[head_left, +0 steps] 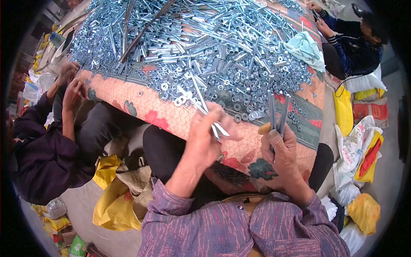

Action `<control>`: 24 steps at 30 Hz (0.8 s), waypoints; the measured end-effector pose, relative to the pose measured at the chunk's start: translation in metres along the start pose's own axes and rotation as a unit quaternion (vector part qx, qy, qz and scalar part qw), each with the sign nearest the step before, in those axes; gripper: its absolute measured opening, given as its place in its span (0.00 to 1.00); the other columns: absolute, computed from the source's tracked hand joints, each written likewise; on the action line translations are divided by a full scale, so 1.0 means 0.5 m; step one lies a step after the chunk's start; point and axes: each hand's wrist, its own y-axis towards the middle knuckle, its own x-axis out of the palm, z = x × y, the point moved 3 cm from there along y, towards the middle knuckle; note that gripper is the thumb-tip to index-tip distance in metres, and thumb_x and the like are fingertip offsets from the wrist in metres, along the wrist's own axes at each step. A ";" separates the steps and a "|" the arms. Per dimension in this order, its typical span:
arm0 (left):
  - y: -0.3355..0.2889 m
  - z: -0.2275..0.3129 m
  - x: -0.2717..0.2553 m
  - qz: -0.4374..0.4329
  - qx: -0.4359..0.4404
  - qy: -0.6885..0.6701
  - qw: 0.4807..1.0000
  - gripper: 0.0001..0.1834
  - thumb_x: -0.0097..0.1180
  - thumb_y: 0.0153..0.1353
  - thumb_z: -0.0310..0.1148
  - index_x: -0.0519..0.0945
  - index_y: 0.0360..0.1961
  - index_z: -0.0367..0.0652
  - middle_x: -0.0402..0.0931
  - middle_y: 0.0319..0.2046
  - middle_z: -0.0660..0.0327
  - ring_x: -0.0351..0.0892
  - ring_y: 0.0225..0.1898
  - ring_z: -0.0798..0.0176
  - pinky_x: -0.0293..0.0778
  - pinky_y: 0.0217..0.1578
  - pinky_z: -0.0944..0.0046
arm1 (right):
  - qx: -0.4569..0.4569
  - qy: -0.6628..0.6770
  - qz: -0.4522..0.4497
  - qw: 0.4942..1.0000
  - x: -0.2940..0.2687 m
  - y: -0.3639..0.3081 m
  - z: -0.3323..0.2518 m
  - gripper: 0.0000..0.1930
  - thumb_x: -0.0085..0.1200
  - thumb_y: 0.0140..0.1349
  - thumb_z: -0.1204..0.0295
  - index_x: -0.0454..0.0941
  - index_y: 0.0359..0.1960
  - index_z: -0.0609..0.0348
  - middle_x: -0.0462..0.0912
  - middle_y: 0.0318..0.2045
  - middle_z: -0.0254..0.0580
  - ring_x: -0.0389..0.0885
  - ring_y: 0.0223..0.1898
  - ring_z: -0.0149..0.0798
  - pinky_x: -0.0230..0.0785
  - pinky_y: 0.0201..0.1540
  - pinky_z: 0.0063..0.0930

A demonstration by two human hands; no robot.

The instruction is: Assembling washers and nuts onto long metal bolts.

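Observation:
My left hand (207, 130) is closed around a few thin, shiny metal rods (198, 91) that stick out above and below the fingers, slightly blurred. Across from it on the right, my right hand (280, 147) grips an upright bundle of grey metal rods (273, 109) between thumb and fingers. Something yellow-brown covers one fingertip of that hand. Both hands are above the near edge of the table. Just beyond them lie loose washers (237, 118), and behind these a wide heap of metal tubes and rods (214, 40).
A patterned tablecloth (145, 100) covers the table. Dark strips (147, 30) lie across the heap, and a pale blue cloth (305, 50) rests at its right. People work at the left (47, 145) and far right (355, 47). Yellow sacks (112, 205) and white bags (355, 141) lie on the floor.

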 end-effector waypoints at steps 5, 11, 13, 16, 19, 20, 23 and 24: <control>0.067 0.101 0.008 0.141 0.255 0.658 0.694 0.12 0.58 0.59 0.36 0.72 0.30 0.38 0.71 0.16 0.59 0.74 0.18 0.59 0.69 0.21 0.57 | 0.047 -0.082 0.013 0.995 0.010 -0.004 -0.007 0.10 0.48 0.68 0.72 0.70 0.46 0.63 0.75 0.18 0.37 0.62 0.09 0.22 0.51 0.11 0.15; 0.118 0.090 0.022 0.167 0.209 0.793 0.548 0.15 0.62 0.53 0.38 0.75 0.28 0.35 0.79 0.25 0.45 0.78 0.33 0.37 0.68 0.32 0.46 | 0.046 -0.059 -0.006 0.997 0.011 0.001 0.002 0.07 0.49 0.66 0.73 0.66 0.42 0.60 0.78 0.19 0.42 0.65 0.09 0.24 0.54 0.10 0.17; 0.122 0.085 0.000 0.164 0.228 0.779 0.560 0.12 0.61 0.53 0.35 0.75 0.30 0.36 0.78 0.24 0.48 0.76 0.27 0.39 0.68 0.31 0.48 | 0.043 -0.056 -0.013 0.997 0.010 0.001 0.000 0.07 0.49 0.66 0.73 0.66 0.41 0.60 0.78 0.20 0.43 0.66 0.09 0.24 0.55 0.10 0.16; 0.110 0.094 -0.001 0.132 0.356 0.719 0.583 0.09 0.59 0.54 0.32 0.77 0.30 0.36 0.78 0.22 0.54 0.73 0.21 0.50 0.67 0.28 0.54 | 0.046 -0.051 -0.026 0.997 0.006 0.003 -0.007 0.07 0.49 0.67 0.72 0.66 0.41 0.61 0.79 0.21 0.45 0.67 0.09 0.24 0.55 0.10 0.16; 0.093 0.092 0.006 0.087 0.221 0.563 0.792 0.09 0.55 0.54 0.30 0.76 0.34 0.34 0.75 0.21 0.58 0.73 0.24 0.61 0.67 0.27 0.60 | 0.047 -0.047 -0.032 0.997 0.000 0.006 -0.007 0.07 0.49 0.67 0.72 0.67 0.41 0.62 0.80 0.22 0.44 0.67 0.10 0.23 0.55 0.11 0.16; 0.088 0.086 0.009 0.069 0.184 0.504 0.841 0.08 0.54 0.54 0.29 0.76 0.34 0.35 0.74 0.21 0.62 0.70 0.22 0.68 0.64 0.24 0.65 | 0.042 -0.046 -0.032 0.998 -0.001 0.007 -0.007 0.07 0.49 0.66 0.72 0.68 0.41 0.62 0.80 0.23 0.44 0.67 0.10 0.23 0.55 0.11 0.16; 0.061 0.068 0.015 0.044 0.085 0.368 0.925 0.07 0.55 0.56 0.28 0.78 0.34 0.38 0.74 0.21 0.67 0.63 0.17 0.77 0.57 0.18 0.72 | 0.063 -0.048 -0.029 0.996 0.001 0.010 -0.015 0.07 0.49 0.66 0.72 0.70 0.40 0.63 0.80 0.24 0.42 0.67 0.11 0.22 0.55 0.12 0.15; 0.050 0.057 0.011 0.039 0.022 0.293 0.955 0.06 0.55 0.57 0.27 0.79 0.35 0.39 0.74 0.21 0.68 0.60 0.15 0.79 0.53 0.16 0.75 | 0.063 -0.050 -0.029 0.996 0.002 0.012 -0.015 0.07 0.49 0.66 0.72 0.70 0.40 0.63 0.80 0.24 0.42 0.67 0.11 0.22 0.55 0.12 0.15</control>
